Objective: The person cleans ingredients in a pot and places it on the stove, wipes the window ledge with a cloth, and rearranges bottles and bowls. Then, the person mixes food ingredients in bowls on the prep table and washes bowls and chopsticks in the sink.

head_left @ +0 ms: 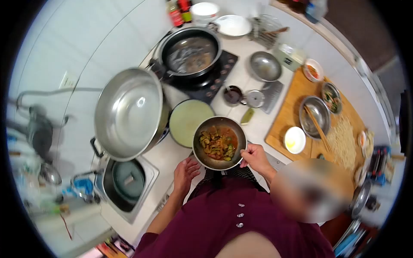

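1. Metal bowl (214,165) is mouth-up before the shirt (211,202), likely keeping food (217,144) in.
2. Right hand (257,159) pinches its rim, probably to avoid the food.
3. Left hand (185,175), loosely open, hangs beside it, perhaps for support.

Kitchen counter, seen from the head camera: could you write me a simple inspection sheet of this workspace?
Surface: pale counter, crowded with cookware.
Job's things: metal bowl holding chopped food in reddish sauce.
Clutter: black pan with liquid on the cooktop; large steel pot; wooden board bearing bowls and chopsticks.
Hands: right hand grips the bowl's rim; left hand is open beside it, contact unclear.
Cables: grey cord or hose along the wall, left of the pot.
Surroundings: tiled wall; sink at the left; the right side is partly blurred.
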`<state>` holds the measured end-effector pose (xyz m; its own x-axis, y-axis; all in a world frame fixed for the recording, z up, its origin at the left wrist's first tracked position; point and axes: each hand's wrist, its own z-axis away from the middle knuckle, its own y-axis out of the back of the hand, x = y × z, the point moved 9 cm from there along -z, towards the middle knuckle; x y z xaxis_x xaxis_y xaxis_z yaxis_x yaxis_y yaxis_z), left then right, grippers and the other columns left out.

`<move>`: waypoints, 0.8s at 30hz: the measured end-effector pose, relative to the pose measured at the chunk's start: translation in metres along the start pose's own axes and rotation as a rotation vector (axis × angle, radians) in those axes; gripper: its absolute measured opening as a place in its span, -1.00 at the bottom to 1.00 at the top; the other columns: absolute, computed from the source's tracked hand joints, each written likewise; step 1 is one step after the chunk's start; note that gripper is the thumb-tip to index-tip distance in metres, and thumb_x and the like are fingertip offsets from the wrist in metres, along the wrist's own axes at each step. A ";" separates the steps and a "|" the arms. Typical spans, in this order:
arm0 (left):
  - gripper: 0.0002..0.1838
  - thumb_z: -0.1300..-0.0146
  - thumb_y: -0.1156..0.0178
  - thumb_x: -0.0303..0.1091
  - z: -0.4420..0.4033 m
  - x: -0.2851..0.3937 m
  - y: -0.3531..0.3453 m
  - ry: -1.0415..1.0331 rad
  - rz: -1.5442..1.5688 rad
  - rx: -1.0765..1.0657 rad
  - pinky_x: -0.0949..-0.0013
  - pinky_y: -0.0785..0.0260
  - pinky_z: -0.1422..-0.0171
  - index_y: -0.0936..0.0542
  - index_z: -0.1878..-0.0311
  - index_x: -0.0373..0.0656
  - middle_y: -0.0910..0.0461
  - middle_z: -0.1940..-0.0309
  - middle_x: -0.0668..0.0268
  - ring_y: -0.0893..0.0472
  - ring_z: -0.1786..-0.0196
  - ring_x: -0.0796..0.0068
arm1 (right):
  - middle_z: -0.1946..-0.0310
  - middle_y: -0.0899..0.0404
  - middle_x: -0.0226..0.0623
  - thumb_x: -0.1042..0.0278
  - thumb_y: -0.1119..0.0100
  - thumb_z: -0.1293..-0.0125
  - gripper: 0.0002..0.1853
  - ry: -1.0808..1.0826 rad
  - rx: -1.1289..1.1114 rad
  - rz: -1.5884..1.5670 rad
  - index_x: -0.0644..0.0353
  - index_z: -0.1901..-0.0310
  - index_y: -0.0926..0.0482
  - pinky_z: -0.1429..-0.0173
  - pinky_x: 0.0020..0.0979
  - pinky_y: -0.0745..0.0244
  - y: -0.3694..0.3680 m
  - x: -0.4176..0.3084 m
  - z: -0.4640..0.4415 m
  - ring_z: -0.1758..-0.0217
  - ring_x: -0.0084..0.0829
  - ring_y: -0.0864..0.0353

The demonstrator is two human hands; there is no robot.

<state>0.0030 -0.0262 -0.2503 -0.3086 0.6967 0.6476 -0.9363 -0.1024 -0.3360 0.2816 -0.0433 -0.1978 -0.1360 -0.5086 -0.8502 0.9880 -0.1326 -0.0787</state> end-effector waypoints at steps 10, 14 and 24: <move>-0.27 -0.32 0.11 0.18 0.064 0.014 0.009 -0.247 0.266 0.090 0.13 -0.24 -0.29 -0.21 -0.28 -0.30 -0.37 -0.20 0.09 -0.39 -0.22 0.20 | 0.67 -0.51 -0.32 0.40 -0.05 -0.29 -0.77 -0.064 -0.448 0.186 0.24 0.53 -0.41 0.57 -0.53 -0.45 -0.097 0.005 -0.024 0.65 -0.56 -0.53; -0.28 -0.32 0.06 0.14 0.088 0.002 0.038 -0.238 0.356 0.181 0.18 -0.25 -0.31 -0.23 -0.24 -0.38 -0.38 -0.17 0.01 -0.44 -0.17 0.19 | 0.67 -0.51 -0.31 0.39 -0.04 -0.29 -0.77 -0.061 -0.604 0.281 0.25 0.52 -0.42 0.56 -0.53 -0.46 -0.142 0.016 -0.018 0.63 -0.55 -0.54; -0.41 -0.31 0.05 -0.05 0.141 -0.003 0.146 -0.360 0.514 0.236 0.13 -0.16 -0.37 -0.26 -0.25 -0.31 -0.36 -0.20 0.07 -0.38 -0.24 0.18 | 0.59 -0.54 -0.27 0.25 -0.02 -0.37 -0.72 -0.155 -0.767 0.177 0.25 0.46 -0.44 0.52 -0.51 -0.48 -0.255 0.053 0.021 0.60 -0.49 -0.57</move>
<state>-0.1565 -0.1433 -0.2044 -0.7232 0.2415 0.6471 -0.6544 -0.5391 -0.5302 0.0210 -0.0544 -0.2113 0.0743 -0.5876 -0.8057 0.7630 0.5538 -0.3335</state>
